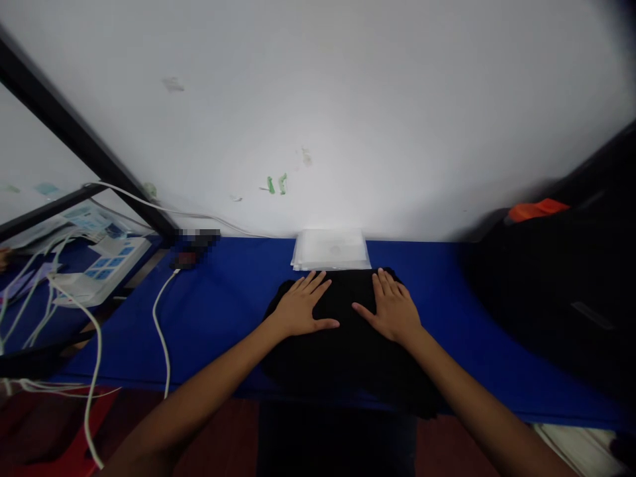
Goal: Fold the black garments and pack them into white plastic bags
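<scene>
A black piece of cloth (348,358) lies bunched on the blue tabletop (228,311) and hangs to its front edge. My left hand (303,308) rests flat on the cloth's left side, fingers stretched and thumb pointing inward. On its right side my right hand (395,310) lies palm down, open, with the thumb also turned inward. Just behind the cloth, against the wall, sits a stack of clear plastic bags (331,250). Cloth folds under my palms are too dark to make out.
A large black bag (556,285) with an orange patch (539,210) fills the right side. On the left, a white cable (159,318) runs from a dark device (186,258) over the front edge. Farther left is a white power strip (106,271). A white wall (348,119) stands behind.
</scene>
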### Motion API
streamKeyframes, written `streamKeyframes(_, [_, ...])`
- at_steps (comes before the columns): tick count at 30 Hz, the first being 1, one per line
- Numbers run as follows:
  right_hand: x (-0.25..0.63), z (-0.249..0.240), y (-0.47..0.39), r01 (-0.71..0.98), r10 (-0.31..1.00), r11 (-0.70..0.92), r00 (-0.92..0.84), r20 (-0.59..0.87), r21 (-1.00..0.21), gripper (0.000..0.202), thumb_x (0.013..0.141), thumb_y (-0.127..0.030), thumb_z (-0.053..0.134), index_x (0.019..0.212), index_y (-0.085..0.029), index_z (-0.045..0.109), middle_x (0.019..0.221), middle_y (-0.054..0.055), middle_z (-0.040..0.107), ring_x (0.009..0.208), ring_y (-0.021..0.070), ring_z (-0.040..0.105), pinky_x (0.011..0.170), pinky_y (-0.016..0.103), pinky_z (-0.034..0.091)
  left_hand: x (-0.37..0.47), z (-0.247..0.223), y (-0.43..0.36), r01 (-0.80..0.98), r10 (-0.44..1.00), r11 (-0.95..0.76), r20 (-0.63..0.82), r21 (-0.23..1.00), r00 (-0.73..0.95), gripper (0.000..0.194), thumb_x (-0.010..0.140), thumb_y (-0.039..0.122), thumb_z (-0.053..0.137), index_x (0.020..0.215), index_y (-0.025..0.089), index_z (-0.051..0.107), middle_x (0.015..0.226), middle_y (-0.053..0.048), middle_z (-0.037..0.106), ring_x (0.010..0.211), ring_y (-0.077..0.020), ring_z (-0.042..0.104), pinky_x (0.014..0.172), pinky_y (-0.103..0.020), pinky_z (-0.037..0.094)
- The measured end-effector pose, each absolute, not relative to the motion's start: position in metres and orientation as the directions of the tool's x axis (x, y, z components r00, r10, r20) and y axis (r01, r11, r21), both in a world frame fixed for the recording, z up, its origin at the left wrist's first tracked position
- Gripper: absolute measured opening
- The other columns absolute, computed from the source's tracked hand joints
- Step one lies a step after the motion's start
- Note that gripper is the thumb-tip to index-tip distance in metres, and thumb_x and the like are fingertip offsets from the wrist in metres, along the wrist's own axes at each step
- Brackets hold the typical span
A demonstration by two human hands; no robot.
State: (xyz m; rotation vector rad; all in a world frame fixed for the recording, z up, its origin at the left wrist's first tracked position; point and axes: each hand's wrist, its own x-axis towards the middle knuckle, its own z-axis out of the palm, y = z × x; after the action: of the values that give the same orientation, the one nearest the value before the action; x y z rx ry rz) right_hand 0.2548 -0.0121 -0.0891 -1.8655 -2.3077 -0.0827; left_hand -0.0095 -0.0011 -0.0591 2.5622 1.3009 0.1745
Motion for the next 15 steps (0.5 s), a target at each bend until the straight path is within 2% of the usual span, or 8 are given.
streamKeyframes(3, [0.258,-0.084,0.000,0.978,0.961,0.202,-0.188,0.205,-0.046,0.093,0.090,-0.078,0.018,0.145,-0.006,0.042,0.145,0.025,0.048,0.133,0.0392,0.040,0.103,0.053,0.034,-0.009,-0.057,0.005,0.776,0.808,-0.555,-0.024,0.300,0.588,0.104,0.074,0.089,0.043,0.154,0.024,0.029,0.163,-0.008,0.023,0.147,-0.0377,0.024,0.116,-0.055,0.025])
streamKeyframes(8, [0.256,-0.074,0.016,0.984,0.965,0.176,-0.170,0.199,-0.010,0.089,0.090,-0.078,0.016,0.130,-0.009,0.055,0.129,0.025,0.056,0.116,0.0414,0.049,0.092,0.053,0.038,-0.005,-0.051,0.012,0.759,0.798,-0.573,0.000,0.310,0.602,0.108,0.067,0.091,0.049,0.148,0.021,0.041,0.153,-0.014,0.038,0.137,-0.0400,0.036,0.112,-0.055,0.031])
streamKeyframes(11, [0.255,-0.069,0.022,0.983,0.968,0.182,-0.184,0.171,0.027,0.086,0.089,-0.079,0.017,0.116,-0.011,0.062,0.116,0.023,0.060,0.108,0.0397,0.051,0.088,0.050,0.040,-0.005,-0.051,0.012,0.756,0.799,-0.572,0.007,0.318,0.601,0.108,0.065,0.092,0.050,0.147,0.022,0.042,0.151,-0.015,0.040,0.135,-0.0411,0.038,0.110,-0.057,0.031])
streamKeyframes(15, [0.256,-0.064,0.029,0.975,0.966,0.221,-0.222,0.136,0.026,0.089,0.085,-0.083,0.019,0.112,-0.010,0.063,0.111,0.024,0.059,0.105,0.0404,0.052,0.084,0.051,0.042,-0.006,-0.054,0.011,0.758,0.807,-0.564,0.023,0.327,0.590,0.105,0.067,0.091,0.050,0.149,0.025,0.039,0.153,-0.012,0.037,0.136,-0.0426,0.034,0.110,-0.059,0.030])
